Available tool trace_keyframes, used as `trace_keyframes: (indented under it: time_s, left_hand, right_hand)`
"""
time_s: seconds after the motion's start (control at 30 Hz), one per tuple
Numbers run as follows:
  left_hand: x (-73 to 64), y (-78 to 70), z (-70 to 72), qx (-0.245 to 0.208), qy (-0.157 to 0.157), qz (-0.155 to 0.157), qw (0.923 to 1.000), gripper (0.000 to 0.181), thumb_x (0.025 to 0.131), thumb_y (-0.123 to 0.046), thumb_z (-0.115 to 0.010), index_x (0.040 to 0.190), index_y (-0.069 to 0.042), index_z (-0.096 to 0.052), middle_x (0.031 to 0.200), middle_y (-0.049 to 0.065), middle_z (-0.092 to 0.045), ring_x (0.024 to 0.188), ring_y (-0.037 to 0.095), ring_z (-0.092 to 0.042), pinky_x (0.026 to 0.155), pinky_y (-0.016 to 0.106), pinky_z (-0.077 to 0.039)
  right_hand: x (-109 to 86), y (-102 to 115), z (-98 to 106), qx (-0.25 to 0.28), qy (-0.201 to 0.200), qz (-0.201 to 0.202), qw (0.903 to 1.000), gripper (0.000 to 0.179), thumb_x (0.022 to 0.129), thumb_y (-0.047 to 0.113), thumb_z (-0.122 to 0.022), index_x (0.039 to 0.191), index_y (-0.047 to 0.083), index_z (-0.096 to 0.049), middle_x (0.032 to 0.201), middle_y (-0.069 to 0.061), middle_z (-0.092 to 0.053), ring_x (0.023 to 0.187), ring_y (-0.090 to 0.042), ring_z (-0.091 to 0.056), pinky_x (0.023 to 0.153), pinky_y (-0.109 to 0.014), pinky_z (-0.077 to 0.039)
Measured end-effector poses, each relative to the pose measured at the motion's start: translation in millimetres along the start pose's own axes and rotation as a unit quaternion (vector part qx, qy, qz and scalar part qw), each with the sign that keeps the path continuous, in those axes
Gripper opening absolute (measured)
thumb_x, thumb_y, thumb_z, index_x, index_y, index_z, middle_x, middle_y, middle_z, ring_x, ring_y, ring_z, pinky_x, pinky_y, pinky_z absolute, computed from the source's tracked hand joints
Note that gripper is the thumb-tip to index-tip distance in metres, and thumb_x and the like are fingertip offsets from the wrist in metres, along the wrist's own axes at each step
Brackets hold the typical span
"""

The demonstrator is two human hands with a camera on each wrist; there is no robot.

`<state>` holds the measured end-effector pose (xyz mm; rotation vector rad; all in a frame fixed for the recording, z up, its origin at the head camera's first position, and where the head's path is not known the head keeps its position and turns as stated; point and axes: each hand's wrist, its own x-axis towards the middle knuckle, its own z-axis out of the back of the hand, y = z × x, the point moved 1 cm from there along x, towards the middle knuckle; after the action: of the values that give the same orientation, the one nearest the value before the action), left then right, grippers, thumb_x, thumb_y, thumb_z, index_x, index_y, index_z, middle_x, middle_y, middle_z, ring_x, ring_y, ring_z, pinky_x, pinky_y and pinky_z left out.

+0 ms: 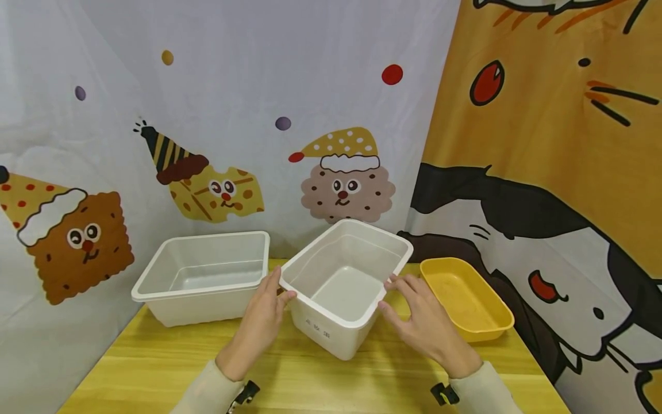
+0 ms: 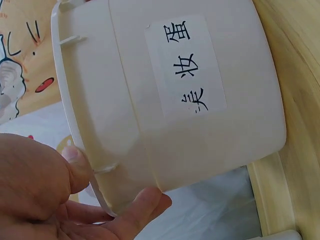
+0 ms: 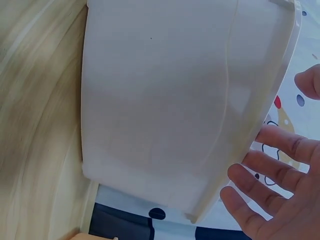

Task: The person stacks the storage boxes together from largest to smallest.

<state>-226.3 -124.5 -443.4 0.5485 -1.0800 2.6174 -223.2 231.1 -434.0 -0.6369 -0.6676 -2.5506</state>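
Off-white and deep, the middle bin point(image 1: 336, 340) sits askew on the desk point(image 1: 341, 391) in the head view, between the left bin point(image 1: 199, 309) and the yellow tray point(image 1: 465, 299) at the right. The handling looks part-way: the middle bin seems to be down, but your left hand point(image 1: 261, 316) has not let go; how much adjusting is left cannot be told. That hand pinches the left corner of the rim point(image 1: 316, 306), while your right hand point(image 1: 426, 322) lies along the right edge. From the left wrist, your thumb and fingers close on that corner, left of a label point(image 2: 185, 65) on the near wall. From the right wrist, your fingers are parted and lightly bent, tips at the rim, thumb held off, gripping nothing.
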Motion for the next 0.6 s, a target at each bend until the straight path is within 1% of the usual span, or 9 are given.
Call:
trace_keyframes:
  time_s: [0.2,0.33,0.5,0.6]
  left_hand:
    - [0.0,-0.9,0.1,0.004,-0.01,0.003,0.9999,0.074,0.115,-0.019,-0.072,0.17,0.019,-0.04,0.169,0.042,-0.053,0.158,0.058,-0.057,0.128,0.067,-0.051]
    - [-1.5,-2.4,0.1,0.005,-0.014,0.003,0.9999,0.073,0.115,-0.019,-0.071,0.17,0.02,-0.04,0.17,0.044,-0.051,0.158,0.059,-0.056,0.126,0.067,-0.051]
    - [-4.1,-5.0,-0.6,0.005,-0.016,0.008,0.9998,0.073,0.117,-0.019,-0.07,0.17,0.019,-0.039,0.169,0.044,-0.052,0.157,0.058,-0.057,0.125,0.066,-0.053]
    - [-5.4,-7.9,-0.9,-0.012,-0.012,0.021,0.9996,0.074,0.118,-0.021,-0.069,0.171,0.02,-0.037,0.169,0.042,-0.054,0.151,0.057,-0.064,0.118,0.061,-0.061]
  right_hand:
    - [2.2,1.8,-1.4,-0.002,-0.019,0.006,0.9998,0.034,0.107,0.037,-0.084,0.13,0.012,-0.083,0.152,-0.013,-0.077,0.137,-0.036,-0.071,0.113,-0.064,-0.062]
    - [3.9,1.6,-1.4,0.003,-0.026,-0.001,0.9997,0.028,0.107,0.035,-0.084,0.126,0.013,-0.084,0.148,-0.012,-0.079,0.135,-0.036,-0.073,0.111,-0.065,-0.064]
    - [7.6,0.5,-2.2,0.003,-0.041,0.0,0.9992,0.021,0.108,0.03,-0.082,0.121,0.014,-0.085,0.139,-0.009,-0.082,0.13,-0.037,-0.075,0.107,-0.065,-0.066]
    - [10.8,-0.9,-2.8,0.004,-0.053,0.008,0.9985,0.018,0.107,0.025,-0.082,0.12,0.013,-0.086,0.131,-0.007,-0.083,0.125,-0.035,-0.076,0.104,-0.063,-0.066]
